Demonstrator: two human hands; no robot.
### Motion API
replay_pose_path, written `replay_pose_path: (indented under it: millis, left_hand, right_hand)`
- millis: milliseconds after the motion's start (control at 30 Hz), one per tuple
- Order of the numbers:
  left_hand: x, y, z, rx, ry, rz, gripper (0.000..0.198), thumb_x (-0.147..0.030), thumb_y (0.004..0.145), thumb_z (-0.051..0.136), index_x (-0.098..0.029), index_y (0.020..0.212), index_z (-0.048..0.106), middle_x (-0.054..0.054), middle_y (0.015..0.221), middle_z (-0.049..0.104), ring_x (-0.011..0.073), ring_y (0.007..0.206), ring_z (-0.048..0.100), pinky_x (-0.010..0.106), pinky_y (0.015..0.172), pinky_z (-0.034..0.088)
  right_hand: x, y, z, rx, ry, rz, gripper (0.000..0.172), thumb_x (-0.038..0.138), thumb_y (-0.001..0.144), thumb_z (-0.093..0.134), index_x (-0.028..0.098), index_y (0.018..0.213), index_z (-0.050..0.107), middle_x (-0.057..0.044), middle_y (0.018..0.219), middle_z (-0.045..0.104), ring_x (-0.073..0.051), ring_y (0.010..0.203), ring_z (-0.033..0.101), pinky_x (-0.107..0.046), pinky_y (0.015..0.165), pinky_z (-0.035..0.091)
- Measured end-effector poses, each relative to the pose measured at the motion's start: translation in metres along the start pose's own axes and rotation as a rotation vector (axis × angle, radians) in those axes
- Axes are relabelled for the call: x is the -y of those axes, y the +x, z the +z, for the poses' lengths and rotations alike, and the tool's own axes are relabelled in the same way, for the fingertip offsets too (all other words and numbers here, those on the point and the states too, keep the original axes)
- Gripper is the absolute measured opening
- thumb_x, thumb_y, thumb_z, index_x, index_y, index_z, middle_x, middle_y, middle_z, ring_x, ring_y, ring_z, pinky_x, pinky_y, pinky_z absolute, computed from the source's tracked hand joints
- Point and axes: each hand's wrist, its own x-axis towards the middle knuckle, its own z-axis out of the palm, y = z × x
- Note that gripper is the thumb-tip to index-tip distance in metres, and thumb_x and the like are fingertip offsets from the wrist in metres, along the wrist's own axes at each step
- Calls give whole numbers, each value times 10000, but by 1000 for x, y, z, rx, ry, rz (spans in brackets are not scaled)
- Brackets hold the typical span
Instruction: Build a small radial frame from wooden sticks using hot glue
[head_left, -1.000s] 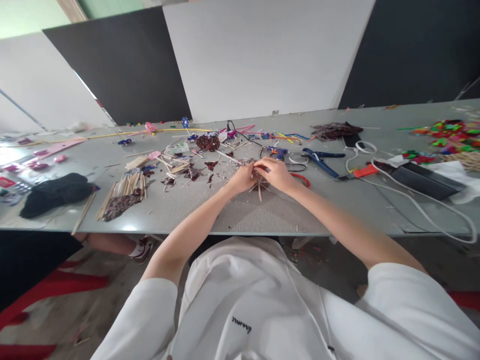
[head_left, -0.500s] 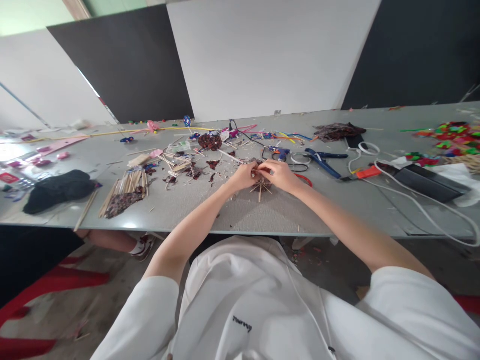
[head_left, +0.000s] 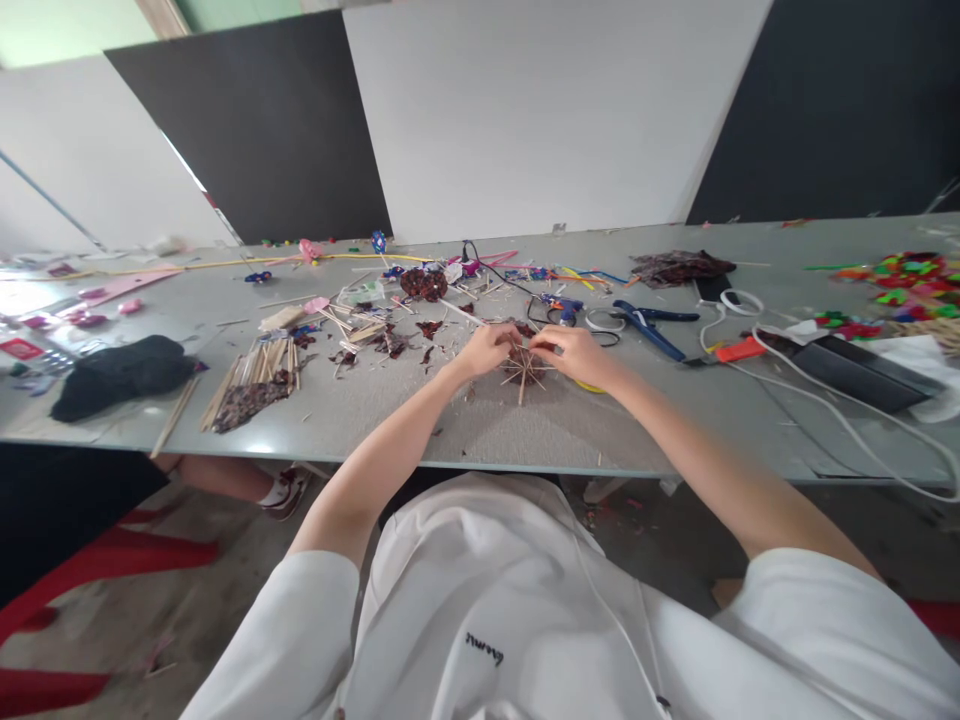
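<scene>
On the table in front of me lies a small dark brown fabric piece with thin wooden sticks [head_left: 523, 378] fanning out like spokes. My left hand [head_left: 491, 350] is at its upper left, fingers curled in and pressed together. From the upper right my right hand [head_left: 564, 350] reaches in, its thumb and fingers pinched near the centre of the spokes. What the fingertips hold is too small to make out. A round dark brown patterned piece on a pale stick [head_left: 424, 284] lies just beyond, its stick running toward my left hand.
Blue pliers [head_left: 652, 325] and a blue glue gun [head_left: 562, 305] lie beyond my right hand. White cables [head_left: 847, 415] loop around a black box [head_left: 862, 370] at the right. A bundle of wooden sticks [head_left: 259, 375], a dark cloth [head_left: 124, 375] and scraps lie at the left. A person's leg [head_left: 225, 478] shows below the table.
My hands have moved slightly apart, the right one shifting right. More of the spoked piece shows between them. A yellow curved edge now shows below my right hand where red showed before.
</scene>
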Motion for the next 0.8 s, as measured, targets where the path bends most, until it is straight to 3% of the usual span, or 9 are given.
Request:
replay_pose_path:
  millis: [133,267,367,467,600,800]
  left_hand:
    - [1,1,-4,-103,-80,-50,312,-97,725,441,-164,890,698,25,735,746,124,467,543,247,544,446]
    - [1,4,-7,-275,7,-111,284,-73,732,449,-167,818,702,30,753,746,131,586,603,231,610,467]
    - [1,4,-9,-297,85,-101,270,-65,759,469,-170,802,714,36,770,753,147,664,634,242,669,484]
    - [1,3,-10,-267,170,-25,259,-71,782,501,-170,846,732,38,807,761,158,714,645,263,730,490]
    - [-4,1,-9,-136,252,117,239,-124,847,539,-170,956,747,51,888,769,169,776,657,279,771,483]
    - [-13,-3,-4,73,285,189,192,-333,930,639,-172,945,742,69,898,743,176,810,653,283,771,480]
  right_hand:
    - [3,0,0,28,-2,11,283,438,1061,563,251,1092,773,-76,1014,760,-242,914,706,-390,841,538]
    - [5,-1,1,44,15,19,289,439,1061,560,257,1127,774,-80,1038,762,-245,928,714,-409,875,553]
    - [2,-1,1,37,7,34,320,445,1062,545,260,1214,757,-96,1097,752,-255,946,712,-417,870,566]
    - [-1,-1,1,49,-25,28,338,421,1072,511,264,1278,728,-105,1158,730,-265,993,708,-422,888,566]
    - [-2,-1,1,28,-41,26,331,360,1079,471,261,1293,703,-111,1183,695,-269,1032,691,-433,934,551]
    - [-7,1,0,-140,-108,100,250,345,1069,473,227,1107,690,-102,1062,667,-240,870,640,-392,836,528]
